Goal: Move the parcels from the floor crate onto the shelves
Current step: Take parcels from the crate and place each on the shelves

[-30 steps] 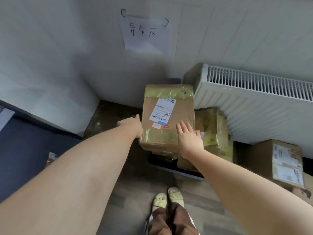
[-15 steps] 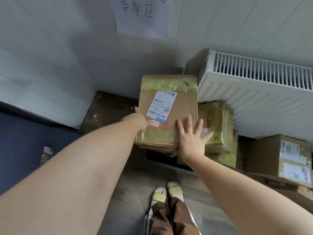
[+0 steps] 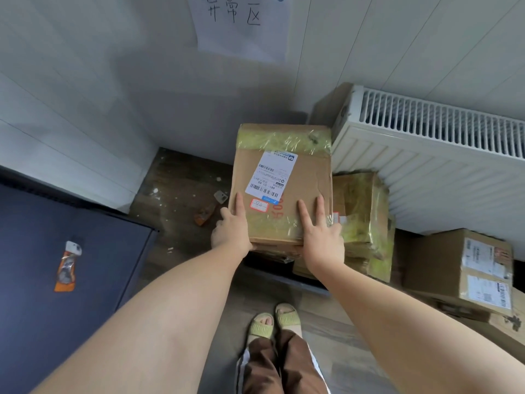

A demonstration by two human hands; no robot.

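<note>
Parcel (image 3: 284, 189), a brown cardboard box with a white label and yellowish tape, is gripped at its near corners by both hands, which are set apart. One digit of the left hand (image 3: 231, 233) is laid on the top face, the rest at the left edge. Two fingers of the right hand (image 3: 322, 240) are stretched flat on top, and the others are curled over the right edge. It is held above the dark floor crate (image 3: 284, 275), just beside a taped parcel (image 3: 363, 211) and a white radiator (image 3: 426, 166). A handwritten paper sign (image 3: 241, 27) is fixed to the wall.
</note>
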